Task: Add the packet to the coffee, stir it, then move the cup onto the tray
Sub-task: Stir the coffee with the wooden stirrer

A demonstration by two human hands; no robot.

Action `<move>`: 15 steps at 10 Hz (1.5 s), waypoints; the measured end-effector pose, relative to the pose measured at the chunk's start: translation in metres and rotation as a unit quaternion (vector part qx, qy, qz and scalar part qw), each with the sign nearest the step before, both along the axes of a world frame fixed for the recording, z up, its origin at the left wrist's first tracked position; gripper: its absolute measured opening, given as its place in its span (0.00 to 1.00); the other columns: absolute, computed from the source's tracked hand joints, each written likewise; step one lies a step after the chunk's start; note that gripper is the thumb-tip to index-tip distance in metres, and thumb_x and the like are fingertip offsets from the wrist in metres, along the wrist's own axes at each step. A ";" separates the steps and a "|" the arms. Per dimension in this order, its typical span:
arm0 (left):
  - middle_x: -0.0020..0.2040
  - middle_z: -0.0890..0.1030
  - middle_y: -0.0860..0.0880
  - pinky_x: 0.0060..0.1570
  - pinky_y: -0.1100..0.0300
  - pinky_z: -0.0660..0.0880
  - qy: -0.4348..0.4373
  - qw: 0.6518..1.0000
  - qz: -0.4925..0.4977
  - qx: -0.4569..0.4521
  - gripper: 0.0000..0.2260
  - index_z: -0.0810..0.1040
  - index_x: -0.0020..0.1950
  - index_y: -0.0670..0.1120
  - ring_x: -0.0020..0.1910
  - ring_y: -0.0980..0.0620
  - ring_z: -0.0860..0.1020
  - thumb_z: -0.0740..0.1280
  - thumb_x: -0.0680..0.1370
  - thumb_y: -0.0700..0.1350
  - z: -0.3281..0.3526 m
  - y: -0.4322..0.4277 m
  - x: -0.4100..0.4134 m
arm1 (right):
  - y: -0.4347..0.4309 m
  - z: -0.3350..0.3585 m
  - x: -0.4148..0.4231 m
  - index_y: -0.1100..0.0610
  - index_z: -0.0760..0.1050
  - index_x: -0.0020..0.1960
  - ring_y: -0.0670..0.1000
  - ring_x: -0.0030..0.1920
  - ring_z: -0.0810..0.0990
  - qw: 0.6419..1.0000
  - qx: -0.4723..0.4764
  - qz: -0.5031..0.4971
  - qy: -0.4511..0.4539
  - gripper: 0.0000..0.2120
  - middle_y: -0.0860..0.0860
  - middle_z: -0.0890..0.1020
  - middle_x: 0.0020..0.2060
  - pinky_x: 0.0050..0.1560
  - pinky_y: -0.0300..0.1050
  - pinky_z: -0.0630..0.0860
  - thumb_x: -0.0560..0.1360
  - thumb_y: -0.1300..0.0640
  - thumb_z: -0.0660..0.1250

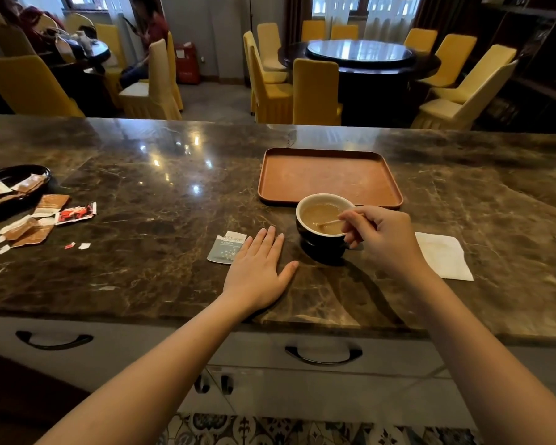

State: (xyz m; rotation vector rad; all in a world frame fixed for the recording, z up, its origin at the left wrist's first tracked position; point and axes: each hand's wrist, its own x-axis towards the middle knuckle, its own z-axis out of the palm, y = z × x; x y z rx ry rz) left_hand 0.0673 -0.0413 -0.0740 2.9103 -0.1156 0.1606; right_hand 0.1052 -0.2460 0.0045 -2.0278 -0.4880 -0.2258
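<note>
A dark cup (318,242) with a white inside holds milky brown coffee and stands on the marble counter just in front of the brown tray (329,155). My right hand (382,239) pinches a thin wooden stir stick (329,222) whose tip dips into the coffee. The torn grey-blue packet (223,247) lies flat on the counter left of the cup. My left hand (257,268) rests palm down beside it, fingers apart, overlapping the packet's right edge.
A white napkin (445,255) lies right of the cup. At the far left a black dish (13,187) holds sachets, with torn wrappers (50,216) scattered near it. Drawers with dark handles sit below the counter edge. Yellow chairs and round tables fill the room behind.
</note>
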 end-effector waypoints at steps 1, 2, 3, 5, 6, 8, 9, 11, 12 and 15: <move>0.76 0.47 0.49 0.67 0.59 0.38 0.002 1.000 0.000 0.000 0.30 0.47 0.74 0.50 0.74 0.54 0.43 0.44 0.76 0.64 0.000 0.000 -0.001 | -0.008 0.013 0.003 0.52 0.79 0.44 0.45 0.32 0.80 0.998 -0.003 0.044 0.034 0.07 0.48 0.82 0.33 0.32 0.31 0.77 0.75 0.58 0.63; 0.76 0.46 0.49 0.68 0.58 0.38 0.005 1.000 -0.001 0.000 0.30 0.46 0.74 0.50 0.74 0.54 0.43 0.44 0.76 0.63 0.001 0.000 -0.001 | -0.014 0.030 0.011 0.56 0.80 0.44 0.45 0.28 0.79 0.996 -0.047 0.060 0.038 0.08 0.49 0.81 0.31 0.29 0.32 0.77 0.76 0.58 0.62; 0.76 0.46 0.49 0.68 0.58 0.38 0.006 1.000 -0.002 -0.003 0.30 0.46 0.74 0.50 0.74 0.54 0.43 0.44 0.76 0.64 0.001 0.000 0.000 | -0.015 0.044 0.017 0.58 0.79 0.41 0.47 0.27 0.79 0.991 -0.128 0.041 -0.013 0.09 0.48 0.80 0.29 0.27 0.31 0.76 0.76 0.57 0.62; 0.76 0.46 0.50 0.67 0.59 0.37 0.001 1.000 -0.001 0.000 0.30 0.46 0.74 0.50 0.74 0.54 0.43 0.43 0.76 0.65 -0.001 0.000 0.000 | -0.010 0.041 0.021 0.62 0.79 0.44 0.50 0.32 0.78 0.976 -0.196 0.008 -0.098 0.10 0.52 0.79 0.32 0.36 0.46 0.79 0.76 0.58 0.62; 0.76 0.46 0.50 0.67 0.59 0.37 -0.004 1.000 -0.001 -0.003 0.31 0.47 0.74 0.50 0.73 0.55 0.43 0.43 0.75 0.65 -0.002 0.001 0.000 | -0.005 0.030 0.021 0.63 0.79 0.45 0.51 0.32 0.78 0.981 -0.154 -0.021 -0.115 0.10 0.54 0.80 0.33 0.38 0.49 0.80 0.76 0.59 0.62; 0.76 0.47 0.49 0.66 0.60 0.36 -0.008 1.000 -0.002 -0.002 0.31 0.47 0.74 0.50 0.73 0.55 0.43 0.43 0.75 0.65 -0.004 0.002 0.002 | 0.002 0.008 0.010 0.57 0.80 0.45 0.49 0.33 0.79 0.996 -0.063 -0.013 -0.059 0.08 0.51 0.81 0.33 0.35 0.40 0.78 0.76 0.58 0.62; 0.76 0.47 0.49 0.66 0.60 0.36 -0.015 1.000 -0.004 -0.002 0.31 0.47 0.74 0.50 0.73 0.55 0.43 0.43 0.75 0.65 -0.005 0.002 0.002 | -0.007 0.011 0.006 0.54 0.79 0.45 0.48 0.32 0.79 0.999 -0.005 0.029 0.013 0.07 0.49 0.82 0.33 0.33 0.33 0.77 0.76 0.58 0.62; 0.76 0.47 0.49 0.66 0.60 0.36 -0.016 1.000 -0.004 0.000 0.31 0.47 0.74 0.50 0.73 0.55 0.43 0.42 0.75 0.65 -0.006 0.002 0.002 | -0.024 0.033 0.015 0.56 0.79 0.42 0.41 0.25 0.77 0.997 -0.051 0.046 0.023 0.08 0.51 0.81 0.30 0.25 0.30 0.74 0.76 0.59 0.62; 0.76 0.47 0.49 0.66 0.60 0.36 -0.013 1.000 -0.004 0.005 0.31 0.47 0.74 0.50 0.74 0.55 0.43 0.43 0.75 0.65 -0.005 0.001 0.002 | -0.026 0.037 0.020 0.57 0.80 0.42 0.44 0.25 0.76 0.995 -0.098 0.033 -0.004 0.09 0.51 0.81 0.29 0.25 0.30 0.73 0.76 0.59 0.62; 0.76 0.47 0.49 0.67 0.59 0.37 -0.014 1.000 -0.003 0.004 0.31 0.47 0.74 0.50 0.74 0.55 0.43 0.42 0.75 0.65 -0.006 0.002 0.003 | -0.014 0.030 0.034 0.62 0.80 0.44 0.50 0.31 0.79 0.989 -0.121 -0.044 -0.079 0.11 0.54 0.81 0.31 0.35 0.42 0.77 0.77 0.58 0.62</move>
